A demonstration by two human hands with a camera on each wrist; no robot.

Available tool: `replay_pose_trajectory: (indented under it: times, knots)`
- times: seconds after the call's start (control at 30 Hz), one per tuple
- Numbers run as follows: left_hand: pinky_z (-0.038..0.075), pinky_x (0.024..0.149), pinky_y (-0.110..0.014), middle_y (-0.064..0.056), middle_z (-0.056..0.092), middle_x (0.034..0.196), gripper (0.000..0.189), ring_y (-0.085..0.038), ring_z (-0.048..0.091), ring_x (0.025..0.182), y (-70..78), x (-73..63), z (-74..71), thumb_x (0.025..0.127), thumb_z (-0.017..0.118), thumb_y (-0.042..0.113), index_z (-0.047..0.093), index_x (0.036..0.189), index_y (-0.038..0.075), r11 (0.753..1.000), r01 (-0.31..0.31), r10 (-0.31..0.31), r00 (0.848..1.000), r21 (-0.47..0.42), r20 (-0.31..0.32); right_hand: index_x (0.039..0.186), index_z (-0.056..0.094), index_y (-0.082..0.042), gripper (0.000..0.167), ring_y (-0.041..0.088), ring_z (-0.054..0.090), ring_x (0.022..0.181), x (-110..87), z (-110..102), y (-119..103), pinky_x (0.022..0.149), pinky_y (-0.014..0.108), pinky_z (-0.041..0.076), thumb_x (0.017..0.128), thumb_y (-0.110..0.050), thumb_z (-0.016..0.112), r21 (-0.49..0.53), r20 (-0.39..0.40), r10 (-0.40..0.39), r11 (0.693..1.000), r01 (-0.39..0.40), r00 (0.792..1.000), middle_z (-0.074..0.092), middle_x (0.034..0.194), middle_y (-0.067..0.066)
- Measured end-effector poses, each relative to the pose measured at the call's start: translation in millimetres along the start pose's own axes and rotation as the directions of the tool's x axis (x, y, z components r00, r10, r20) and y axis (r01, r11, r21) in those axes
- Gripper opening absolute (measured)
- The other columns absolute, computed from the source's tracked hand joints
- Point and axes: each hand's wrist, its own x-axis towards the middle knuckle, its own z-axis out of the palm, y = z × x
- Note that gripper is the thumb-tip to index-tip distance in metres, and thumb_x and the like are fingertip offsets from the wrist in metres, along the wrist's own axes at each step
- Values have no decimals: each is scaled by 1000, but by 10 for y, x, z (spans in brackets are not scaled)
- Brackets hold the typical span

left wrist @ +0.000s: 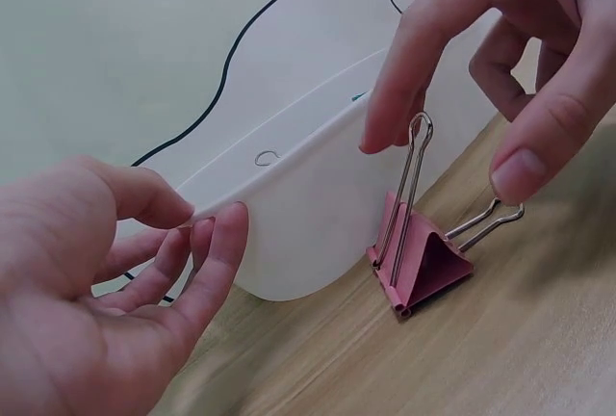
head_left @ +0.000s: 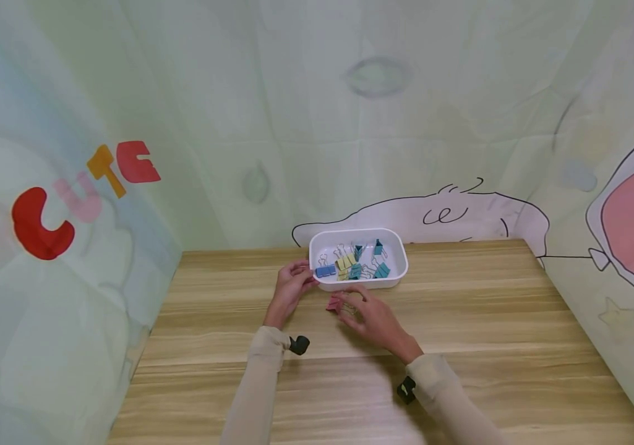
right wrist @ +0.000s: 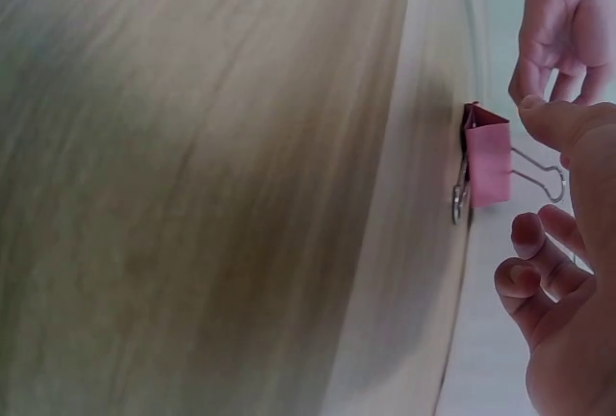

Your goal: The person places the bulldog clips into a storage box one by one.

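A white plastic box (head_left: 386,283) stands near the table's back edge, with blue, yellow and teal binder clips inside. My left hand (head_left: 287,292) pinches the left end of its rim between thumb and fingers, plain in the left wrist view. Just in front of the box, a pink binder clip (left wrist: 414,260) sits on the table, its wire handles spread apart. Over this clip hovers my right hand (head_left: 375,316), thumb and fingers parted around the handles. The right wrist view shows the pink clip (right wrist: 490,164) between thumb and fingers, not gripped; whether the thumb touches a handle I cannot tell.
The wood-grain table (head_left: 211,383) reaches back to a printed curtain (head_left: 227,123) close behind the box. More curtain hangs along the left and right sides. Dark wrist-worn devices (head_left: 299,345) sit at both cuffs.
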Motion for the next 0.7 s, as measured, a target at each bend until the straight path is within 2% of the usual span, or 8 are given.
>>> replay_pose_trajectory:
  times: [0.23,0.37,0.53,0.7]
  knots:
    - [64,77,-26,-31,52,124,39,-25,65,89,6,-1,-4,99,55,-11,47,137,-18,1000,10,-10,1000,12,-4,134,69,-11,49,25,64,110,39,65,68,89,45,61,89,-20,85,10,4,4,1000,-4,1000,63,133,9]
    - [64,78,-26,-28,52,122,40,-25,66,90,3,6,-11,100,55,-11,46,138,-17,1000,12,-12,1000,12,0,135,69,-11,48,23,64,112,71,101,96,92,44,60,91,-22,83,2,37,36,999,-36,999,63,132,7]
    - [64,77,-26,-30,51,125,41,-27,66,91,9,3,-11,100,55,-11,46,139,-17,1000,16,-16,1000,6,2,137,67,-13,48,22,63,117,102,140,110,98,43,58,93,-26,81,-3,89,85,996,-85,992,62,136,4]
    - [64,77,-25,-30,52,125,40,-25,66,90,3,17,-13,100,55,-10,46,139,-17,1000,21,-21,1000,9,1,135,69,-13,46,25,62,120,115,173,119,100,45,57,93,-26,81,4,86,86,996,-87,993,63,137,5]
